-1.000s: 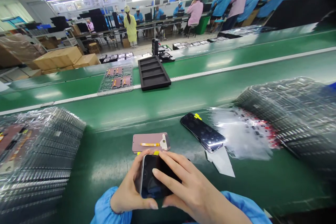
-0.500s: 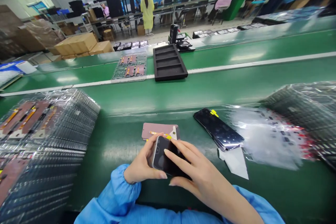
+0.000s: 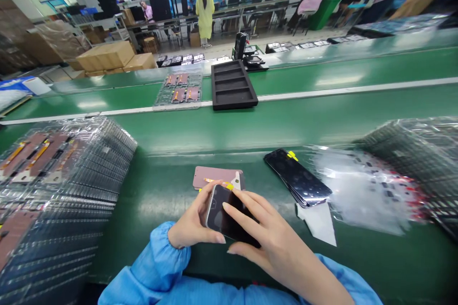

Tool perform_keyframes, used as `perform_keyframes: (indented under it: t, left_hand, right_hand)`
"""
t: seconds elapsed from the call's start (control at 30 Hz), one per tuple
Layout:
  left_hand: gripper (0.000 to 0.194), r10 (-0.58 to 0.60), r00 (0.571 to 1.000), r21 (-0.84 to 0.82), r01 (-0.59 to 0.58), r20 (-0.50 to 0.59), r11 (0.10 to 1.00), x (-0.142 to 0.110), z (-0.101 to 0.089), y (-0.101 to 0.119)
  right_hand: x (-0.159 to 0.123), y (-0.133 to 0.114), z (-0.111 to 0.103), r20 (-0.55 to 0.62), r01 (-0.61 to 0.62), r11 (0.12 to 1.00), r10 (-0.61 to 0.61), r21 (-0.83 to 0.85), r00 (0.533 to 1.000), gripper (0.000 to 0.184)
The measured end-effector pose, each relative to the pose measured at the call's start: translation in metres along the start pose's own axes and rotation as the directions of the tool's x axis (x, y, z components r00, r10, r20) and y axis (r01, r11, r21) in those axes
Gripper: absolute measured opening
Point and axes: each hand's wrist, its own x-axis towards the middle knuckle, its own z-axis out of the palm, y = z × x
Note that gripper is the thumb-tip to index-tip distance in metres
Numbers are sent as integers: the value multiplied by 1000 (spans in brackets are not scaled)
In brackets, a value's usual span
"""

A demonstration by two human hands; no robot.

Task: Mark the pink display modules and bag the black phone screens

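Clear tray (image 3: 161, 99): four rose panels (image 3: 178, 95) | black tray (image 3: 234, 105): four compartments | left tray stack (image 3: 116, 152): rose panels atop | phone (image 3: 219, 219): above bench (image 3: 161, 167), gripped by left hand (image 3: 189, 228), fingers of right hand (image 3: 274, 238) across its screen | since first frame: blue-white bag (image 3: 14, 93) in view | bench: green | room: cartons (image 3: 103, 57), workers

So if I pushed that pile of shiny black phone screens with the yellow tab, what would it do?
The pile of shiny black phone screens might slide apart, since its smooth, glossy pieces are stacked unevenly. Each looks stiff but perhaps easy to crack, being thin and glassy. It probably wouldn't roll, because it lies flat.
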Motion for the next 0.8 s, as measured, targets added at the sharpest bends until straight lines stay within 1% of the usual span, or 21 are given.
perform_keyframes:
  t: [0.1, 0.17, 0.2, 0.27, 0.3, 0.33, 0.37, 0.4, 0.47, 0.5, 0.57, 0.63, 0.7, 0.8]
  left_hand:
    - [95, 10, 1000, -8, -10, 0, 1000, -1, -1, -3]
    - [92, -22, 1000, -45, 22, -12, 999, -2, -1, -2]
    - [87, -63, 998, -82, 61, -27, 995, -2, -1, -1]
    - [68, -163, 983, -170, 147, -81, 974, -2, -2, 2]
    - [58, -198, 974, -210, 171, -114, 963, -1, -2, 5]
    - [49, -218, 966, -240, 181, -137, 954, 0, -3, 7]
    - [43, -220, 964, -257, 177, -147, 950, 1, -3, 9]
    - [38, -212, 966, -265, 168, -147, 950, 2, -4, 11]
    - [33, -216, 969, -275, 176, -122, 945, 3, -6, 13]
    - [34, -235, 966, -277, 198, -108, 940, 3, -7, 14]
    - [40, -284, 953, -271, 247, -105, 930, 3, -9, 12]
    - [46, -318, 941, -258, 280, -118, 925, 2, -11, 8]
    - [52, -323, 937, -251, 282, -136, 926, 1, -13, 4]
    - [56, -294, 941, -243, 250, -168, 937, 0, -14, 0]
  right_hand:
    - [1, -3, 3, -20, -5, 998, 4, -67, 1000, 43]
    - [1, -5, 6, -51, -26, 996, 21, -85, 998, 45]
    - [1, -5, 8, -71, -34, 997, 29, -76, 997, 50]
    - [0, -4, 10, -113, -58, 998, 58, -1, 992, 69]
    - [-1, -2, 9, -126, -82, 994, 91, 77, 988, 77]
    - [-2, 0, 9, -130, -119, 976, 143, 180, 981, 79]
    - [-2, 2, 8, -122, -169, 941, 212, 293, 970, 74]
    - [-2, 5, 7, -93, -230, 886, 290, 402, 953, 63]
    - [-1, 10, 6, 38, -357, 741, 410, 569, 911, 43]
    - [0, 12, 6, 120, -415, 664, 443, 622, 889, 40]
    - [1, 15, 8, 259, -499, 520, 466, 693, 846, 41]
    - [1, 16, 12, 317, -527, 405, 479, 747, 819, 42]
    - [1, 15, 15, 321, -517, 344, 488, 784, 812, 42]
    - [0, 11, 16, 301, -490, 330, 483, 807, 822, 42]
